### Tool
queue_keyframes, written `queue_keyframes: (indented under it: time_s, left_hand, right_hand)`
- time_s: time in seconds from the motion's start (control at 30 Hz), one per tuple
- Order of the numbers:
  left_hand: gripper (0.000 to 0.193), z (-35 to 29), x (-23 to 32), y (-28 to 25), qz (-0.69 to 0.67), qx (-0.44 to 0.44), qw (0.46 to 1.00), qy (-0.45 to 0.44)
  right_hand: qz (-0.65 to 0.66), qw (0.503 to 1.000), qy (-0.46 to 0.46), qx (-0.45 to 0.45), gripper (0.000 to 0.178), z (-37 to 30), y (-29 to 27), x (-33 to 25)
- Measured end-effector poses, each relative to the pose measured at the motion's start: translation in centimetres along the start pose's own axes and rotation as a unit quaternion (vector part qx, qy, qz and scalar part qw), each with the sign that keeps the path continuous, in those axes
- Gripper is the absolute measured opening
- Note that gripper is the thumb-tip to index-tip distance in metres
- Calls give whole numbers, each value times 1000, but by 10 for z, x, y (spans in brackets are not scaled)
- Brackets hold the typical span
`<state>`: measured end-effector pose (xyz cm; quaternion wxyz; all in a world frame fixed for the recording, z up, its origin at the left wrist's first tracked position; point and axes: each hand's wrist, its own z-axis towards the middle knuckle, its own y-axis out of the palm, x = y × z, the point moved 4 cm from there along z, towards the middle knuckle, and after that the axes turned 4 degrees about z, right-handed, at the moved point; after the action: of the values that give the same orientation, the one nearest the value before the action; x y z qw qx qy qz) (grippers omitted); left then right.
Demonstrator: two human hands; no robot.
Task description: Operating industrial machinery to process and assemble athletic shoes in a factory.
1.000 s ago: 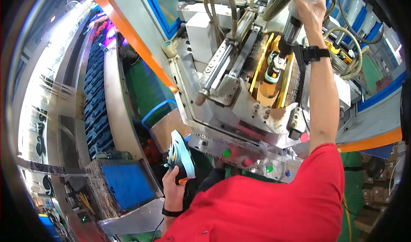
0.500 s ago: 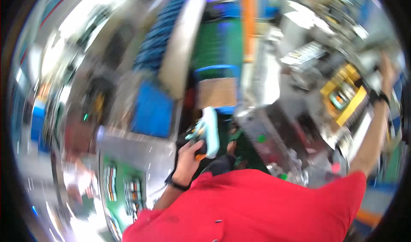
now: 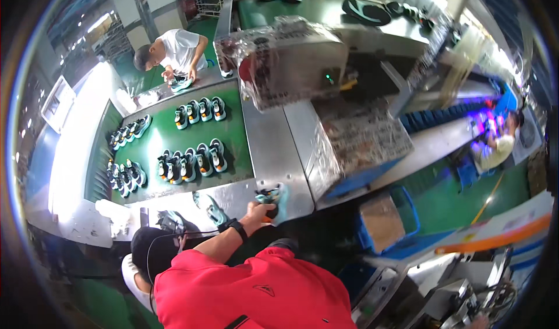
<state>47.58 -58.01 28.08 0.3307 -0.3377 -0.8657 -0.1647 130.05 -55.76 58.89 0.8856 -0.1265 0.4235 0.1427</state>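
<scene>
My left hand (image 3: 256,213), with a black band on its wrist, is closed around a sneaker (image 3: 282,205) with a pale blue sole and black and orange parts. The sneaker is at the near edge of the metal table (image 3: 294,180); whether it rests there or hangs just above cannot be made out. Left of it, another pale blue sneaker (image 3: 209,208) lies on the table rim. My right hand cannot be made out; a small blurred skin-toned patch shows at the lower right rim, and whose it is stays unclear.
A green conveyor belt (image 3: 148,195) carries rows of sneakers. One person (image 3: 177,49) handles a shoe across it; another (image 3: 137,271) sits close at my left. A plastic-wrapped machine (image 3: 364,137) stands ahead. A blue cart with a carton (image 3: 381,218) and machinery are at right.
My view has swung left from the yellow-framed machine to the green conveyor. My left hand still holds the sneaker, now at the metal table. My right arm has dropped from sight.
</scene>
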Motion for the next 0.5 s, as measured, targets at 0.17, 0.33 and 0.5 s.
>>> queue_keyframes:
  time_s: [0.17, 0.33, 0.5]
  left_hand:
    - [23, 135, 46, -86, 4, 154, 980, 129]
    - [55, 242, 80, -147, 257, 283, 895, 231]
    - [63, 279, 89, -140, 274, 391, 858, 191]
  right_hand:
    - [46, 913, -161, -373, 22, -87, 301, -196]
    - [-5, 812, -336, -477, 24, -172, 546, -402]
    - [-43, 713, -477, -512, 48, -176, 805, -457]
